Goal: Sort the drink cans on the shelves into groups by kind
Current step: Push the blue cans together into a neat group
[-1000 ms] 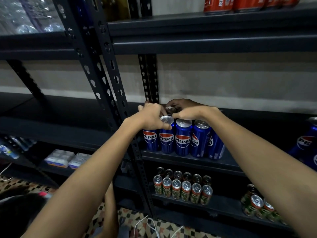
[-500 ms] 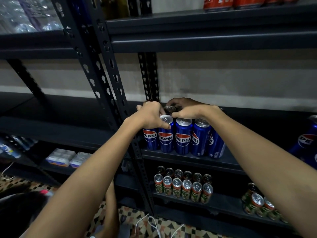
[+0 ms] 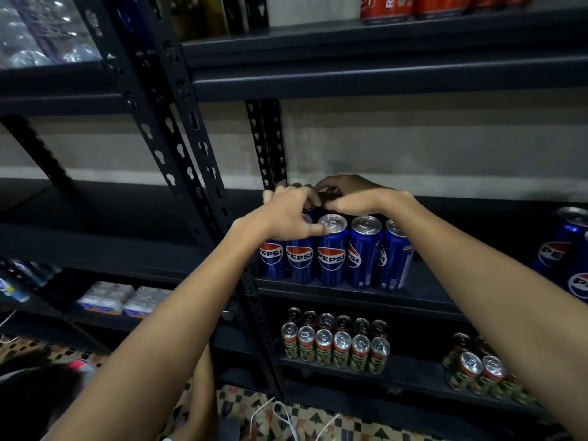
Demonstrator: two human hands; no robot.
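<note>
Resting atop Pepsi cans, both hands' fingers

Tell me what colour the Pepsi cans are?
Blue aluminium Pepsi cans, silver tops; head view.

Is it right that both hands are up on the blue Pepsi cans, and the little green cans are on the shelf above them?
Not quite. The left hand and right hand are indeed on the blue Pepsi cans, but the head view shows the little green cans on the shelf below them, not above. The shelf above holds red cans.
</note>
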